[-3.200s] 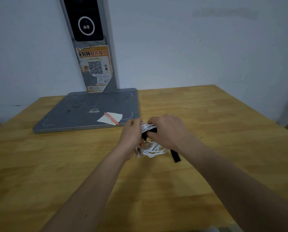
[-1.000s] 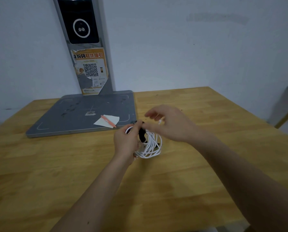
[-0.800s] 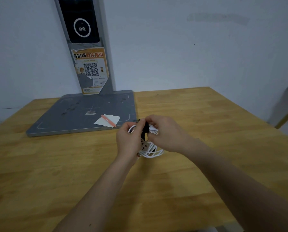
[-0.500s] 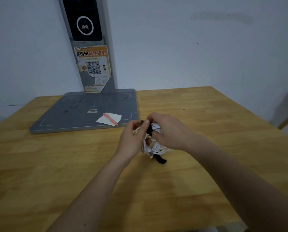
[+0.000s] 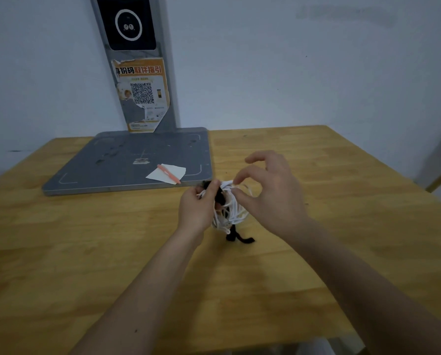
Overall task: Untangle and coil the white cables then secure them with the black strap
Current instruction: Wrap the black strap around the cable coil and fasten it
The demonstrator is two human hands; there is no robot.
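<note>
Grey base (image 5: 127, 162) behind – open tabletop (image 5: 316, 252) right

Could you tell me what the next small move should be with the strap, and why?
Probably the right hand should take the loose tail of the black strap and draw it snug. The left hand grips the white cables as a bundle with the strap at its top, while the tail hangs down to the table, unfastened. The right hand's fingers hover spread beside the bundle.

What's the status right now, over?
Left hand grips white cables and black strap. Right hand at the coil, fingers loosely curled. Strap tail dangling, not yet fastened. Nothing blocking.
</note>
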